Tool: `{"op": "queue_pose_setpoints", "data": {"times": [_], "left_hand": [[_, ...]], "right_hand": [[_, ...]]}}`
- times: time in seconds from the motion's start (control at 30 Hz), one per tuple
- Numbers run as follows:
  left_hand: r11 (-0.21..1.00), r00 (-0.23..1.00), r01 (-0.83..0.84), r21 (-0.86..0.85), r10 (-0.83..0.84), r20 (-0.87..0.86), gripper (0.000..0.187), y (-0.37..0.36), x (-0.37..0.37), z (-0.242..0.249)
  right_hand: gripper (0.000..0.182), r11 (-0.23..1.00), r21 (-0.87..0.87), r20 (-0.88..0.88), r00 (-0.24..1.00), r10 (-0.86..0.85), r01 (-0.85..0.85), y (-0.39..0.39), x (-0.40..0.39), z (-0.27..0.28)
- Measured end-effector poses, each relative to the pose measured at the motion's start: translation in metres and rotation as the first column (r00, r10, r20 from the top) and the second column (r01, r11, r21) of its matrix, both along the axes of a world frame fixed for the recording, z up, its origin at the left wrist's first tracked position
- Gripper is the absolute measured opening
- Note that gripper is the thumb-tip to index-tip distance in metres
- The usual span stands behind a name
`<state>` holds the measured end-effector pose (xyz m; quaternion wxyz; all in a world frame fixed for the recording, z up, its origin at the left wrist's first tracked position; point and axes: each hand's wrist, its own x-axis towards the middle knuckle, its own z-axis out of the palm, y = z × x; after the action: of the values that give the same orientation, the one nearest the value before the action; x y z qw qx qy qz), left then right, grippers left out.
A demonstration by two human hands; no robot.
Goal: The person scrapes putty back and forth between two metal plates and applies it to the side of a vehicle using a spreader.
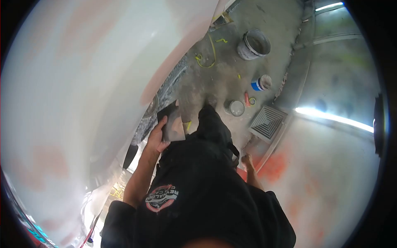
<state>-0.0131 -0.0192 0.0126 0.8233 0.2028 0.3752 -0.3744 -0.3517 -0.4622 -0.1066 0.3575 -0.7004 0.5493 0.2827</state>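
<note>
My left hand (157, 138) grips a flat dark board (168, 128), thumb on top and fingers underneath. A smooth pinkish-beige patch shows on the board's right part. Close by on the left curves a large white car body panel (103, 74) with pinkish patches. My right hand (247, 161) hangs low at my right side, beside my dark trousers. Its fingers look curled, and what they hold, if anything, is too small to tell. A red patch shows just below that hand.
On the dusty floor stand a large bucket (254, 44), a blue-and-white can (261, 82) and a grey-topped tin (236, 108). A red tube (247, 99), a tape roll (252, 101) and yellow strips (214, 58) lie about. A square grille (268, 123) sits near the right wall.
</note>
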Motion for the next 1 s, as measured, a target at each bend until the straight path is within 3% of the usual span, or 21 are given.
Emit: {"op": "queue_pose_setpoints", "data": {"times": [0.07,0.13,0.2,0.23,0.27,0.33,0.4,0.5,0.6,0.7,0.87,1.0], "left_hand": [[0.993,0.997,0.011,0.119,-0.021,0.079,0.041,-0.017,0.043,0.005],[0.990,0.995,0.010,0.142,-0.024,0.098,0.041,-0.039,0.031,-0.012],[0.982,0.998,0.004,0.191,-0.016,0.061,0.041,-0.058,0.033,-0.018],[0.979,0.998,-0.020,0.201,0.008,0.062,0.041,-0.075,0.039,-0.017],[0.976,1.000,-0.012,0.219,0.008,0.022,0.038,-0.096,0.053,-0.001],[0.964,0.999,0.001,0.268,0.013,-0.051,0.031,-0.135,0.086,0.042],[0.938,0.997,-0.002,0.345,0.029,-0.074,0.029,-0.160,0.100,0.041],[0.918,0.983,-0.047,0.393,0.113,-0.147,0.027,-0.198,0.121,0.054],[0.919,0.969,-0.120,0.376,0.191,-0.158,0.028,-0.224,0.140,0.061],[0.931,0.970,-0.149,0.333,0.203,-0.136,0.029,-0.217,0.135,0.047],[0.896,0.967,-0.136,0.423,0.214,-0.142,0.031,-0.222,0.133,0.049],[0.889,0.972,-0.115,0.444,0.193,-0.135,0.033,-0.220,0.134,0.055]], "right_hand": [[0.052,0.985,-0.010,0.127,0.977,-0.169,0.171,-0.011,0.064,-0.039],[0.052,0.997,-0.075,0.428,0.903,0.040,-0.008,-0.053,0.073,-0.052],[0.048,0.948,0.003,0.313,0.900,-0.304,0.320,-0.088,0.114,-0.057],[0.047,0.983,-0.182,0.357,0.933,0.043,0.024,-0.120,0.134,-0.081],[0.047,0.895,-0.365,0.336,0.860,0.384,-0.257,-0.151,0.148,-0.112],[0.039,0.955,-0.272,0.501,0.829,0.248,-0.121,-0.161,0.230,-0.114],[0.041,0.948,-0.260,0.458,0.840,0.290,-0.185,-0.165,0.301,-0.081],[0.047,0.995,0.001,0.595,0.800,0.076,-0.095,-0.170,0.365,-0.068],[0.051,0.991,-0.026,0.551,0.825,0.126,-0.134,-0.175,0.393,-0.113],[0.049,0.993,0.065,0.528,0.848,0.045,-0.094,-0.171,0.417,-0.127],[0.043,0.980,0.194,0.489,0.863,-0.128,0.036,-0.151,0.445,-0.164],[0.040,0.966,0.248,0.541,0.818,-0.194,0.065,-0.127,0.461,-0.149]]}}
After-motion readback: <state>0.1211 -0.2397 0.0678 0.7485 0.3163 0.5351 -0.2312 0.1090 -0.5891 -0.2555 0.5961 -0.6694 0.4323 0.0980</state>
